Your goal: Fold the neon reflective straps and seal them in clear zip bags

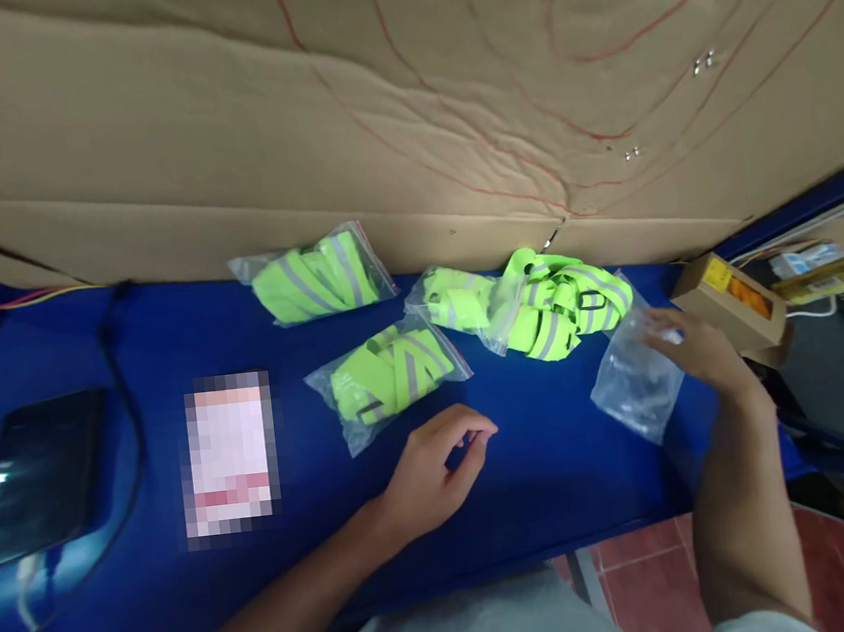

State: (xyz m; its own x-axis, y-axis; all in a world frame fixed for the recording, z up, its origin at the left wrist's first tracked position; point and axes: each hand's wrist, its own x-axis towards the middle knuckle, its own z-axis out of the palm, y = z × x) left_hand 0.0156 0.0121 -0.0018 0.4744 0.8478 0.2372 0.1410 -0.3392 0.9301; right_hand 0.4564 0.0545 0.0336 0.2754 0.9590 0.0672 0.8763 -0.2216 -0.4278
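My left hand (444, 466) hovers over the blue table in front of me, thumb and fingertips pinched together with nothing seen between them. At the right, my right hand (689, 346) is closed on the upper edge of a clear plastic zip bag (637, 389), which looks flat and has no strap in it. Just left of that bag lies a loose heap of neon-yellow reflective straps (561, 306) with black buckles. A bagged strap (457, 297) touches the heap. Another bagged strap (394, 371) lies beyond my left hand, and a third bagged strap (316, 277) rests near the cardboard wall.
A dark tablet (39, 477) with a white cable and a blurred-out packet (230, 457) lie at the left. Cardboard (221, 126) walls off the back. To the right stand a small brown box (730, 309) and a side surface with a yellow roll (840, 272).
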